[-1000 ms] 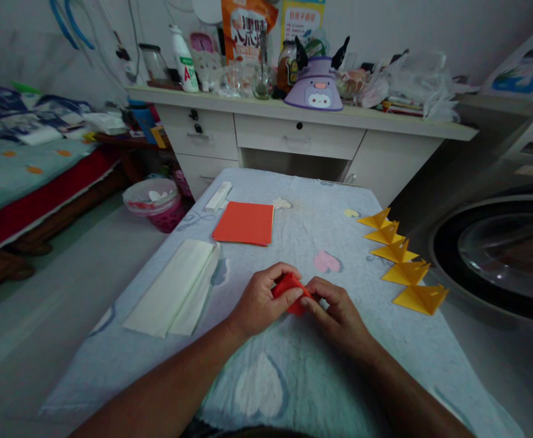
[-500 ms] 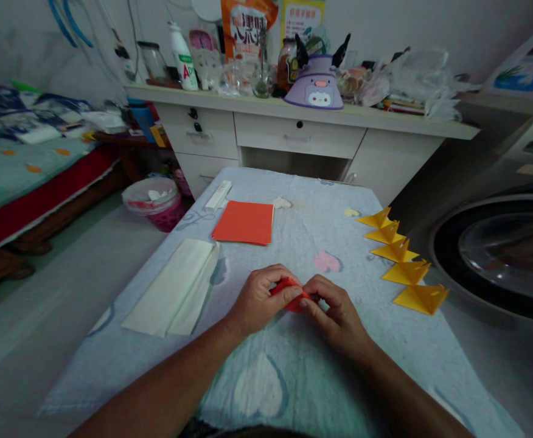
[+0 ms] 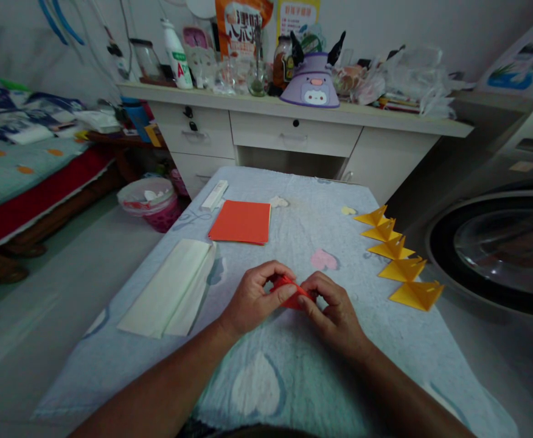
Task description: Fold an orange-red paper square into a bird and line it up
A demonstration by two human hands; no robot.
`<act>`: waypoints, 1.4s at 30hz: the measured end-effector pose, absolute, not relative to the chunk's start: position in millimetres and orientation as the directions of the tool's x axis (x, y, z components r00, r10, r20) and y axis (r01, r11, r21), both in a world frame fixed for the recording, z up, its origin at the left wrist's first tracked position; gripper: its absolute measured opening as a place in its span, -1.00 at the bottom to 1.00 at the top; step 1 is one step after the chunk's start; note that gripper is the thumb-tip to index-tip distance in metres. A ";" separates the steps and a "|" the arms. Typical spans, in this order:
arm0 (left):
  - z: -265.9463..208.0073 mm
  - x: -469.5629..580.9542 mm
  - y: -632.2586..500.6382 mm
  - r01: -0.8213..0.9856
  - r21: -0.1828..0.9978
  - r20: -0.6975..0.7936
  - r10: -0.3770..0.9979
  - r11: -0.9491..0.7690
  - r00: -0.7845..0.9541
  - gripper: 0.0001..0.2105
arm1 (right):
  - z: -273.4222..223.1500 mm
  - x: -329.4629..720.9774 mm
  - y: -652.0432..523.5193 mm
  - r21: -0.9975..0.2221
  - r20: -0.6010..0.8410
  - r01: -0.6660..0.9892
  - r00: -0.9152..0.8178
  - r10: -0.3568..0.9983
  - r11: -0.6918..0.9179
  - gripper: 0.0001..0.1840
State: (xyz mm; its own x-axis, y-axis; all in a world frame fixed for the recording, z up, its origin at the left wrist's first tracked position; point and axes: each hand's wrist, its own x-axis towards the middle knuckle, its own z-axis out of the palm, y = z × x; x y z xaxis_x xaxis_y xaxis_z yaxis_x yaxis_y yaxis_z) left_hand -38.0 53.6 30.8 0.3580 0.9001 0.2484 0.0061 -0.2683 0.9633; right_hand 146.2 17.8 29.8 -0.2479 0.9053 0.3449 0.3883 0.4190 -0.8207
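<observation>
Left hand point(image 3: 254, 295) and right hand point(image 3: 338, 309) pinch red paper point(image 3: 296, 301) between them (likely light, creasable, best gripped at edges).

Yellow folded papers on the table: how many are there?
5, in a row along the right edge of the table: farthest one, second one, middle one, fourth one, nearest one. None seems hidden.
</observation>
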 end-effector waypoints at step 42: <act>26.4 -36.9 56.8 0.062 0.982 0.121 0.849 -0.178 0.514 -0.90 | 32.6 149.9 21.7 -0.951 0.093 0.261 -0.277 0.956 0.168 -0.84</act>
